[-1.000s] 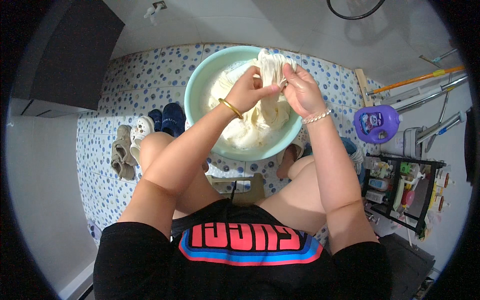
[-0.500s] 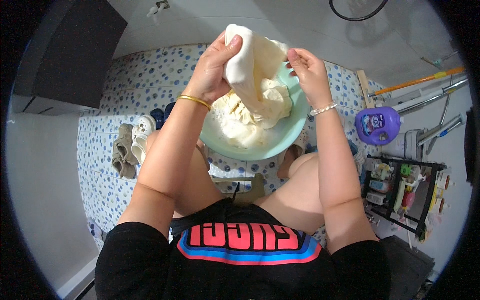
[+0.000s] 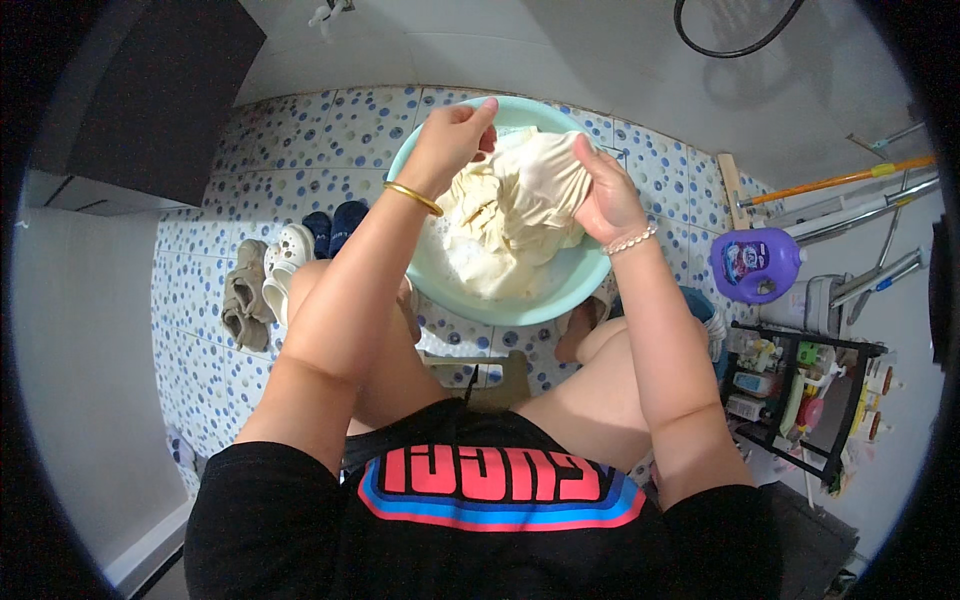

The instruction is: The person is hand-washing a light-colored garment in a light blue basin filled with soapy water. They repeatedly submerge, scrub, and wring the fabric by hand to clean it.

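A pale green basin (image 3: 500, 313) stands on the floor between my knees, with wet cream-coloured cloth (image 3: 500, 215) heaped in sudsy water. My right hand (image 3: 610, 195) is at the basin's right side, gripping a stretched, creased edge of the cloth between thumb and fingers. Over the far left part of the basin, my left hand (image 3: 452, 145) has its fingers curled and its thumb pointing away from me. The cloth lies just beside those fingers; whether they pinch any of it is hidden. A gold bangle is on my left wrist, a beaded bracelet on my right.
Grey-brown shoes (image 3: 247, 295), white clogs (image 3: 288, 262) and dark blue slippers (image 3: 335, 228) stand on the dotted tiles at left. At right are a purple jug (image 3: 755, 265), an orange pole (image 3: 840, 180) and a black rack (image 3: 800, 390) of bottles. A dark cabinet (image 3: 150, 100) hangs far left.
The cloth that was raised between my hands has come down onto the heap in the basin. My left hand has moved off its lifted part; my right hand is lower, still gripping an edge.
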Demonstrator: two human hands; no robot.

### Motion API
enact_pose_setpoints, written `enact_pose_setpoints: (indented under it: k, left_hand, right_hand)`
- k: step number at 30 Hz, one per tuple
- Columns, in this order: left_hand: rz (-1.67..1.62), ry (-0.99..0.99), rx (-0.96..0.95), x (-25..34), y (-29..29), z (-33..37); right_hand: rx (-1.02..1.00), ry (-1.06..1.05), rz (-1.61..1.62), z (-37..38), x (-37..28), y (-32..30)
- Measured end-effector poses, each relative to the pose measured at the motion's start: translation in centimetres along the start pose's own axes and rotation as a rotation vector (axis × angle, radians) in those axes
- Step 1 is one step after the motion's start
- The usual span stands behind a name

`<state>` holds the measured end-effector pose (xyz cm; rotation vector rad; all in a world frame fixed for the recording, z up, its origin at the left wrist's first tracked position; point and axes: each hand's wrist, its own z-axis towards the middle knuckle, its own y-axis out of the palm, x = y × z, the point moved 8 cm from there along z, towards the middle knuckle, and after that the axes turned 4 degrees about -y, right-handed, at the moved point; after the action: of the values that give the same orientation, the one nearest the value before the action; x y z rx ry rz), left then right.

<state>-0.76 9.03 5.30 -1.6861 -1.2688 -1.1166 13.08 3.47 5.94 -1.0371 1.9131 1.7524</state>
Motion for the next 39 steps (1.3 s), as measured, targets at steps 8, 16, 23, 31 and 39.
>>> enact_pose_setpoints:
  k: [8, 16, 23, 31, 39]
  left_hand:
    - [-0.468, -0.018, -0.318, -0.6, 4.5, -1.9]
    - [-0.890, 0.042, -0.514, 2.9, 4.2, -3.6]
    - [-1.051, 0.224, -0.549, 4.6, 3.2, -3.2]
    - [-0.951, -0.128, -0.339, -0.3, 2.6, -1.2]
    - [-0.975, -0.579, -0.337, -10.3, 6.2, -6.3]
  right_hand:
    - [-0.070, -0.044, 0.085, -0.3, -0.7, 0.4]
    - [-0.106, -0.278, -0.045, -0.9, -4.2, 2.2]
    - [-0.154, -0.331, -0.041, -0.1, -4.2, 1.8]
    - [-0.262, -0.117, 0.220, -1.2, -2.6, 1.1]
    - [0.019, 0.371, -1.413, -1.3, 5.9, -10.2]
